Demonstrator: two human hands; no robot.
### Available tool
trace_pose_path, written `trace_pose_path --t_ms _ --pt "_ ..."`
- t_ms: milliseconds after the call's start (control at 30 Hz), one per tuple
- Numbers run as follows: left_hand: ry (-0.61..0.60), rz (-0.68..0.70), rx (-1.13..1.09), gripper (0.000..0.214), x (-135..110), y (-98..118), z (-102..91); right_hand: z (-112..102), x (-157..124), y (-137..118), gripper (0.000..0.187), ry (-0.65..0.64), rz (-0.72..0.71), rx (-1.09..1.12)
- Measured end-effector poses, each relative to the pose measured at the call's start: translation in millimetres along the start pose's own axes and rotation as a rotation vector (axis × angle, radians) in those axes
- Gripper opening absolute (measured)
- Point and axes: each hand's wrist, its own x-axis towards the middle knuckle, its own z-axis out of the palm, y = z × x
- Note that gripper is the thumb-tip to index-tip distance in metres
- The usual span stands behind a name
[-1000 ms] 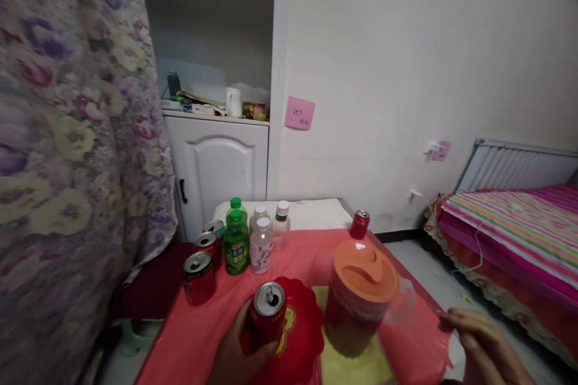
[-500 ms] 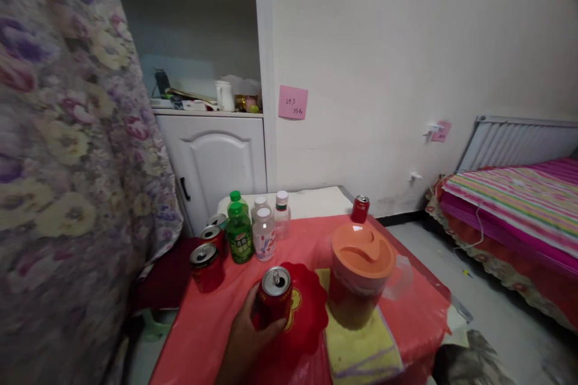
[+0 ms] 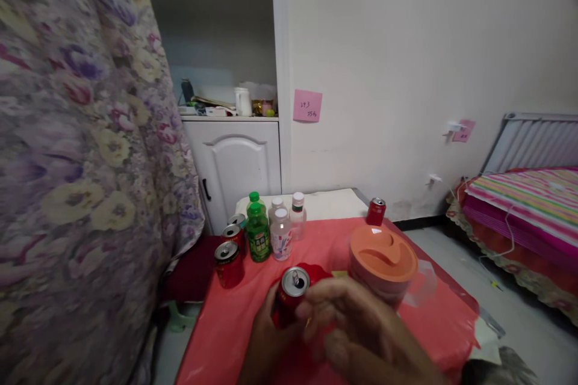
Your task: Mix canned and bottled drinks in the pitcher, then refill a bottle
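My left hand [image 3: 267, 340] is wrapped round a red drink can [image 3: 293, 286], which stands upright with its opened top facing me. My right hand [image 3: 361, 331] is at the can's right side, its fingers curved and apart, slightly blurred. Whether its fingertips touch the can I cannot tell. Beneath the can and hands is a red scalloped plate [image 3: 318, 271], mostly hidden now. Just beyond my right hand stands a tub with an orange lid [image 3: 383, 255], its lower part covered by that hand.
Left on the red-covered table [image 3: 203, 337] are a red can [image 3: 229, 267], more cans behind it, a green bottle [image 3: 259, 240] and several clear bottles [image 3: 281, 240]. Another red can [image 3: 376, 212] stands at the far right corner. A floral curtain [image 3: 99, 150] hangs at left.
My right hand has come into view from the lower right, beside the can. My left hand still holds the can. The view has turned slightly left.
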Motion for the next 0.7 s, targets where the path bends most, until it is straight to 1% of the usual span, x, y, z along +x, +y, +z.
trace_pose_path --t_ms 33,67,100,133,167,233,300,367,500,600,700 --pt "-0.005 -0.011 -0.004 0.076 -0.3 0.7 -0.4 -2.5 3.8 13.5 0.042 0.076 0.003 -0.061" --pt "-0.005 -0.027 -0.007 0.078 -0.4 0.7 -1.0 -4.9 6.2 29.9 0.042 0.186 0.006 -0.142" --pt "0.001 -0.045 -0.01 0.079 -0.3 0.1 -1.6 -6.9 7.6 48.2 0.046 0.282 0.01 -0.209" --pt "0.009 -0.063 -0.016 0.081 -0.2 -1.1 -2.1 -8.1 8.5 67.2 0.05 0.341 0.014 -0.242" --pt "0.017 -0.079 -0.025 0.083 -0.1 -2.6 -2.4 -8.4 9.4 85.7 0.052 0.364 0.02 -0.241" --pt "0.044 -0.096 -0.034 0.084 0.0 -5.6 -2.0 -6.2 13.0 116.2 0.063 0.39 0.004 -0.226" --pt "0.07 -0.111 -0.031 0.084 -0.5 -7.1 -1.1 -0.9 20.1 134.8 0.073 0.419 -0.002 -0.265" --pt "0.062 -0.107 -0.015 0.084 -1.6 -7.2 -0.5 5.5 29.0 142.5 0.075 0.437 0.018 -0.337" --pt "-0.006 -0.013 0.041 0.077 -4.2 -11.0 -3.4 14.8 43.3 141.9 0.074 0.445 0.052 -0.43" --pt "-0.052 0.03 0.045 0.074 -5.3 -19.8 -7.6 14.1 47.7 138.6 0.078 0.42 0.057 -0.448" --pt "-0.042 0.02 0.053 0.075 -7.7 -19.8 -9.1 7.8 47.2 139.8 0.074 0.354 0.049 -0.462"
